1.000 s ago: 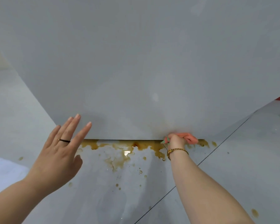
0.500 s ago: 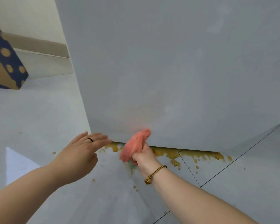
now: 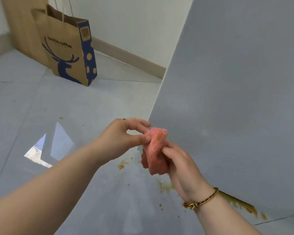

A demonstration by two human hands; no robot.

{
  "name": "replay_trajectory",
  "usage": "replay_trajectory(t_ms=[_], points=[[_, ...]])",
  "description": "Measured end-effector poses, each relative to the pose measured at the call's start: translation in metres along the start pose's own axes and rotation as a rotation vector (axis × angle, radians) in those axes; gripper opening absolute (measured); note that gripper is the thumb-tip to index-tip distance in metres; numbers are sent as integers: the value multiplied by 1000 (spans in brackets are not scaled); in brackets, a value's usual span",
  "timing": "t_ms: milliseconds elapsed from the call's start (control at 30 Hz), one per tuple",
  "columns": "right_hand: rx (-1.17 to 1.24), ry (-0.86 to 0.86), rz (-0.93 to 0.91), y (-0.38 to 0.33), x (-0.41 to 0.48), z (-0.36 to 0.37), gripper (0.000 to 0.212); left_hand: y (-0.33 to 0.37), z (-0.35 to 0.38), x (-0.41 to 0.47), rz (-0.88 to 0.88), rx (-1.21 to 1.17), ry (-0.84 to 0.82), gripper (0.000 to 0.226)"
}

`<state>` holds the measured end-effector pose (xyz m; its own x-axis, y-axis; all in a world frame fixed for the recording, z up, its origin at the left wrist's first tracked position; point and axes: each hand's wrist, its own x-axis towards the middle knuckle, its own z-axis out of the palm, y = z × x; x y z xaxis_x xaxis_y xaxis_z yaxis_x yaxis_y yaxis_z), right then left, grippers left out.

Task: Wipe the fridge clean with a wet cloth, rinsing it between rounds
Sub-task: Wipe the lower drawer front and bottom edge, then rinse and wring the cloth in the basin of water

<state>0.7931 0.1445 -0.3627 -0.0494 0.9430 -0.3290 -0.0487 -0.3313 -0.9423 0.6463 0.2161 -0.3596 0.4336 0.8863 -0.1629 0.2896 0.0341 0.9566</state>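
A fluffy pink cloth hangs bunched in front of the grey fridge's lower left corner, clear of its face. My right hand grips the cloth's lower right side. My left hand pinches its upper left edge between thumb and fingers. A small brown mark shows on the cloth's top fold. Brown liquid stains run along the floor at the fridge's bottom edge, with smaller splashes further left.
A brown paper bag with a blue deer print stands on the grey tiled floor at the back left, near the white wall and skirting board. A bright window reflection lies on the floor to my left.
My right hand has lifted the cloth off the fridge's bottom edge. My left hand, open before, has come across and taken hold of the cloth. My view has swung left, bringing the paper bag into sight.
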Motion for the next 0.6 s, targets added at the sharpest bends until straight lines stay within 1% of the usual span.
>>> replay_trajectory(t_ms=[33, 67, 133, 200, 233, 300, 333, 400, 433, 467, 533, 567, 600], points=[[24, 19, 15, -14, -2, 7, 35, 9, -10, -12, -15, -32, 37, 6], [17, 24, 19, -36, -4, 21, 33, 21, -26, -26, -47, -73, 100, 8], [-3, 10, -7, -77, -12, 52, 13, 50, -51, -56, -81, -207, 213, 16], [-23, -91, -11, -126, -23, 86, 17, 87, -85, -85, -116, -294, 346, 22], [-46, -124, -20, -145, -28, 100, 20, 105, -99, -99, -116, -289, 394, 23], [-106, -151, -52, -178, -41, 127, 25, 138, -125, -129, -105, -196, 463, 28], [-155, -160, -69, -197, -50, 142, 23, 155, -140, -146, -100, -131, 505, 33], [-295, -173, -104, -242, -69, 174, 7, 196, -174, -185, -101, -49, 552, 40], [-358, -174, -124, -263, -80, 188, 9, 217, -191, -207, -115, -38, 585, 41], [-387, -152, -133, -283, -89, 200, 10, 233, -204, -226, -126, -29, 622, 38], [-334, -128, -115, -327, -107, 227, 11, 271, -230, -266, -153, -30, 673, 19], [-293, -150, -112, -345, -116, 239, 13, 289, -241, -284, -160, -63, 706, 15], [-272, -186, -114, -357, -126, 251, 16, 303, -248, -298, -166, -129, 733, 20]])
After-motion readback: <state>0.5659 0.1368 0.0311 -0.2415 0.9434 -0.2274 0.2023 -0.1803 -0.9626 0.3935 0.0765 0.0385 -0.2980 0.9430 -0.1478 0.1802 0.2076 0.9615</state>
